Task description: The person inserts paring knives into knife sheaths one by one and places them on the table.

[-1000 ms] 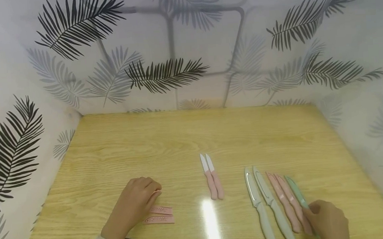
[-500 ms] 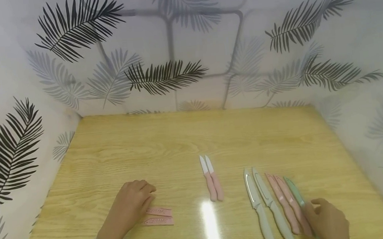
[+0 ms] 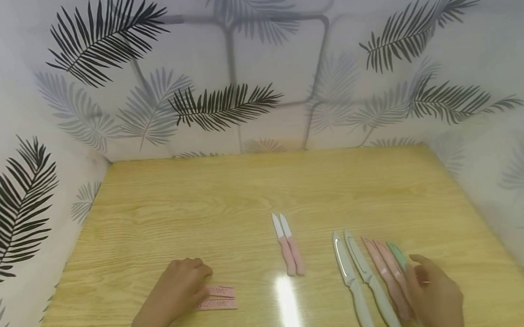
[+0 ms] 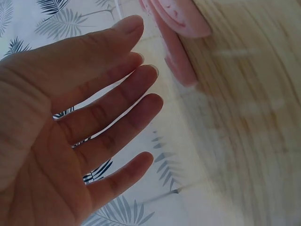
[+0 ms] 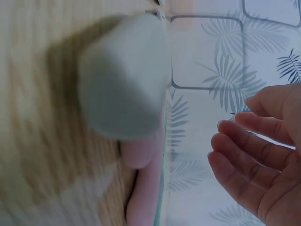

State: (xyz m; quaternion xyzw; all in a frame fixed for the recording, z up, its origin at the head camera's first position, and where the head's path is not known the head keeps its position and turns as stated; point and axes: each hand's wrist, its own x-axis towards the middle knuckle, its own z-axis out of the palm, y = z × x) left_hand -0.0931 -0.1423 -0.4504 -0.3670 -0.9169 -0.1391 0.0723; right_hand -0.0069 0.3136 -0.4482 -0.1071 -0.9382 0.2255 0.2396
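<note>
My right hand has shifted left, loose-fingered and empty, above the green-sheathed knife, seemingly placed toward the table's right edge, my left hand equally loose and empty near the pink sheaths.

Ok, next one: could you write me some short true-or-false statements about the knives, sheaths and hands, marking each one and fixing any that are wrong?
1. Two small pink-handled knives lie side by side, white blades bare. True.
2. The left hand holds a knife. False: it holds nothing, close to two pink sheaths.
3. In the head view, the green knife is rightmost in its row. True.
4. The right hand holds a sheath. False: it holds nothing, close to the green knife.
</note>
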